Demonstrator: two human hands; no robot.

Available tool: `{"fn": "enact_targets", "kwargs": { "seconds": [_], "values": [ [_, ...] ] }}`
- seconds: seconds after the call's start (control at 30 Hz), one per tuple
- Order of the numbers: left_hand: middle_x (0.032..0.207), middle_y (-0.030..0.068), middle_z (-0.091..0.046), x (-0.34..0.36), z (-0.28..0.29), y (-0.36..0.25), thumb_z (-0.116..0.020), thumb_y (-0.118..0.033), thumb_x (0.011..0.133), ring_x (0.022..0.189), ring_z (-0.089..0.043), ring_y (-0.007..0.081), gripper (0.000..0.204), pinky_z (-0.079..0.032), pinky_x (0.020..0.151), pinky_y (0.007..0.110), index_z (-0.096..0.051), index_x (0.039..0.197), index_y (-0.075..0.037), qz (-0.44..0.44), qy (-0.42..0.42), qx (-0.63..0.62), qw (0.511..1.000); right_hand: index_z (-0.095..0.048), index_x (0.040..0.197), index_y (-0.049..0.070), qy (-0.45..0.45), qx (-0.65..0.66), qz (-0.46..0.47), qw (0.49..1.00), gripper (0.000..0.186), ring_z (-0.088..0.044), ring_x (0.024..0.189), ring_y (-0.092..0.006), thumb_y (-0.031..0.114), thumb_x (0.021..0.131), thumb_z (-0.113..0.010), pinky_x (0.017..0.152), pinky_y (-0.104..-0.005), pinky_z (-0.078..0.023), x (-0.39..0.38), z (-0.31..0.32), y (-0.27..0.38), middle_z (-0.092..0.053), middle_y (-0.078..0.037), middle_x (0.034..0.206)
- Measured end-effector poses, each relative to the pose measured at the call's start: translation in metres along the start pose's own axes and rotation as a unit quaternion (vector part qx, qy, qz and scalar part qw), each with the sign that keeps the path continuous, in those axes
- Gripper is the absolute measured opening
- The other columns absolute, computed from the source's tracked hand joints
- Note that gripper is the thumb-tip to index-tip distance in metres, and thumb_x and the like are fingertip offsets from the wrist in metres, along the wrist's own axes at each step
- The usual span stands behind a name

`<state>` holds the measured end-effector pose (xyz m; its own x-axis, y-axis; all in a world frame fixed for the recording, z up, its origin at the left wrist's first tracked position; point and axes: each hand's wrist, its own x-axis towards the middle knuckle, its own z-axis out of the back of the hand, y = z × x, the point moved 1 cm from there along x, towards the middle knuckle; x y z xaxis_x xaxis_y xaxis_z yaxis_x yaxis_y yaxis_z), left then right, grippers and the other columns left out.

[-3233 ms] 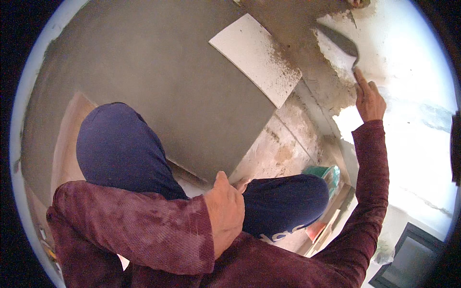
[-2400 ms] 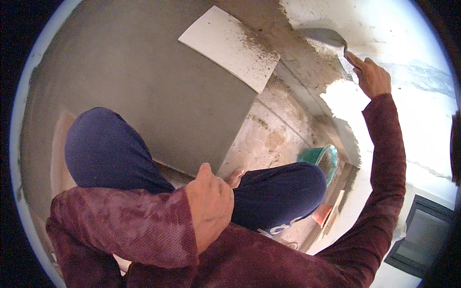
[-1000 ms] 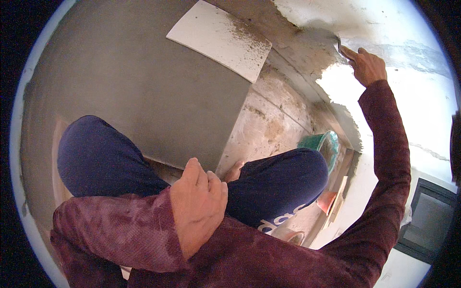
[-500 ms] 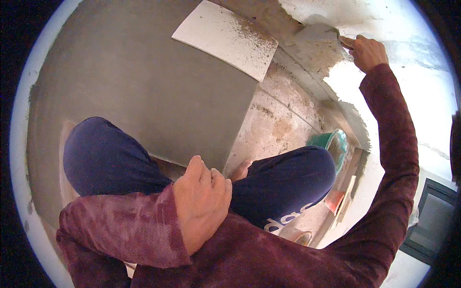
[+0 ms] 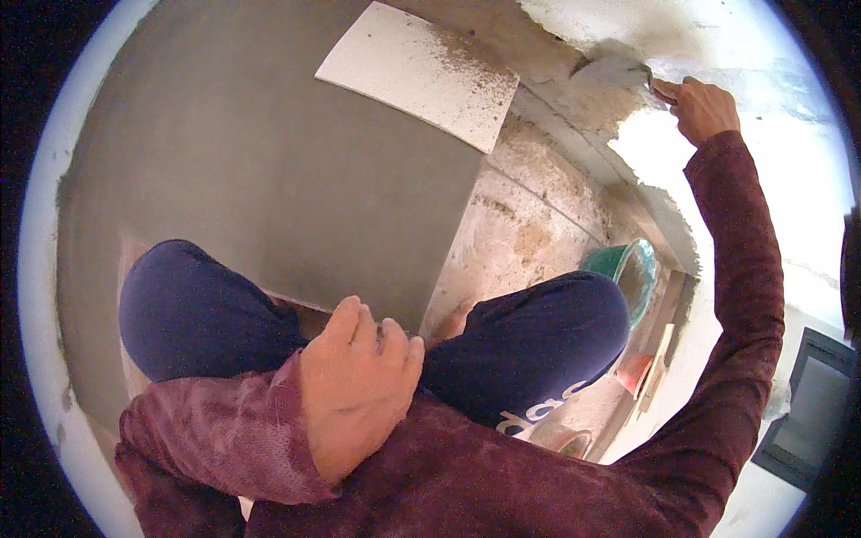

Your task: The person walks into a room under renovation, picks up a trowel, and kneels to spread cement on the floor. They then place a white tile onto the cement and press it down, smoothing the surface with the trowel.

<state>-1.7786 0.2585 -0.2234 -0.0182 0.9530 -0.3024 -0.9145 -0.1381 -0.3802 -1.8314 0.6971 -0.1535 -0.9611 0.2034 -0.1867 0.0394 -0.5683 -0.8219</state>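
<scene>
At the upper right my right hand [image 5: 704, 109] is closed round the handle of a trowel [image 5: 617, 72]. Its flat grey blade lies against the rough mortar band [image 5: 583, 103] low on the wall, just below the ragged edge of the white coat. My left hand [image 5: 357, 386] hovers before my lap, back upward, its fingers loosely bent and a little apart. Nothing shows in it, though its palm is hidden. Between my knees and the wall, a white board [image 5: 417, 76] spattered with mortar lies partly over smooth grey screed [image 5: 269, 161].
A green bucket [image 5: 628, 273] stands by the wall beyond my right knee [image 5: 583, 323]. Near it are a reddish object [image 5: 633, 372], a wooden strip [image 5: 653, 372] and a round container [image 5: 574, 444]. Bare, stained floor [image 5: 502, 215] borders the screed. A dark-framed panel [image 5: 807, 403] sits at the far right.
My right hand and the trowel have shifted slightly right along the wall. My left hand has moved a little to the left, its fingers loosening somewhat.
</scene>
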Motion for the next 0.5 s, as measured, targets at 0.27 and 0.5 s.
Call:
{"fn": "enact_targets", "kwargs": {
  "seconds": [0.27, 0.5],
  "values": [
    [0.111, 0.0164, -0.057, 0.014, -0.002, 0.003, -0.067, -0.041, 0.073, 0.108, -0.054, 0.0345, 0.065, -0.036, 0.101, 0.045, -0.052, 0.123, -0.002, -0.002, -0.015, -0.008, 1.0, -0.055, 0.123, 0.041, -0.055, 0.022, -0.001, 0.998, 0.044, -0.065, 0.083, -0.028, 0.017, 0.087, -0.056, 0.07, -0.0429, -0.053, 0.003, -0.004, -0.007, -0.063, -0.009, 0.086],
    [0.113, 0.0152, -0.058, 0.016, 0.006, 0.008, -0.066, -0.041, 0.073, 0.108, -0.055, 0.0336, 0.064, -0.037, 0.101, 0.045, -0.051, 0.124, -0.005, -0.004, 0.018, -0.022, 1.0, -0.055, 0.126, 0.036, -0.03, 0.024, 0.01, 0.999, 0.044, -0.062, 0.083, -0.0277, 0.018, 0.085, -0.06, 0.071, -0.041, -0.05, -0.003, -0.008, -0.017, -0.06, -0.006, 0.085]
  ]
}}
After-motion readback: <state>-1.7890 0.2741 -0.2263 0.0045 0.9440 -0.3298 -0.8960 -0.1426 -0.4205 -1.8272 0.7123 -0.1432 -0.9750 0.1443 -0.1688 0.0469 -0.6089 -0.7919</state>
